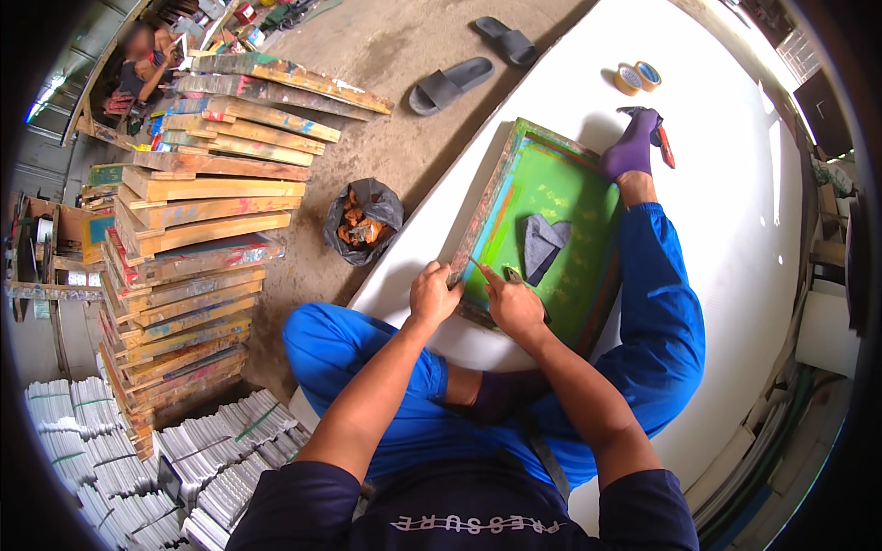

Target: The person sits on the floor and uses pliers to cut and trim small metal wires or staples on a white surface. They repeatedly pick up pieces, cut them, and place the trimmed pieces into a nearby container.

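A wooden screen-printing frame (491,195) with green mesh lies tilted before my crossed legs on the white surface. My left hand (435,292) is closed at its near left edge, the fingertips pinching the painted wood. Over the near part of the frame, my right hand (516,305) is closed around a slim tool (475,264); its thin tip points at the frame's left edge. The palm hides most of the tool, so I cannot make out its kind. On the mesh, beyond my right hand, rests a crumpled grey cloth (545,246).
My purple-socked foot (634,147) presses by the frame's far right corner, next to a red-and-black tool (665,147). Two tape rolls (628,80) lie farther back. Leftward are a black bag (365,220), sandals (450,84), stacked wooden frames (202,216) and paper bundles (220,441). A person sits far left.
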Action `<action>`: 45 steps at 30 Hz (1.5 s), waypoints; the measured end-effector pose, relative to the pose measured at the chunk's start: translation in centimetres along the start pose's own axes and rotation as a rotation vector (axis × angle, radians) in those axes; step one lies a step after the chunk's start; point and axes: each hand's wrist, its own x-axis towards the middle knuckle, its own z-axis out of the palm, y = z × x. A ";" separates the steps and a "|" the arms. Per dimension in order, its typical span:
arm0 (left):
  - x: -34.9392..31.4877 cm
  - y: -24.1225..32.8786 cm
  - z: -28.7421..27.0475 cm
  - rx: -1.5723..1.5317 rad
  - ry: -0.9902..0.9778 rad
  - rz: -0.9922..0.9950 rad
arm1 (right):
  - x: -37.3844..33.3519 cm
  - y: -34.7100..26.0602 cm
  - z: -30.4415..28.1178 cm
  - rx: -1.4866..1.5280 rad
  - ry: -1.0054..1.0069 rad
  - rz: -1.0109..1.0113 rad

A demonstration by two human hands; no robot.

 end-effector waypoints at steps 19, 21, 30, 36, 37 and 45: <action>-0.2 -0.5 0.3 -0.009 0.019 0.039 | -0.2 -1.7 -0.4 -0.026 -0.090 0.084; -0.2 -0.5 0.1 0.000 -0.003 0.031 | -0.3 -2.0 -0.6 -0.024 -0.090 0.089; -0.2 -0.3 -0.1 -0.011 -0.013 0.029 | -0.3 -1.8 -0.5 -0.035 -0.089 0.122; -0.2 -0.4 -0.1 -0.006 -0.021 0.026 | -0.2 -1.8 0.0 -0.047 -0.075 0.113; -0.1 -0.3 -0.2 -0.002 -0.023 0.026 | -0.1 -1.9 -0.2 -0.043 -0.097 0.117; -0.2 -0.6 0.1 0.009 -0.015 0.044 | -0.2 -3.5 -0.3 -0.213 -0.164 0.106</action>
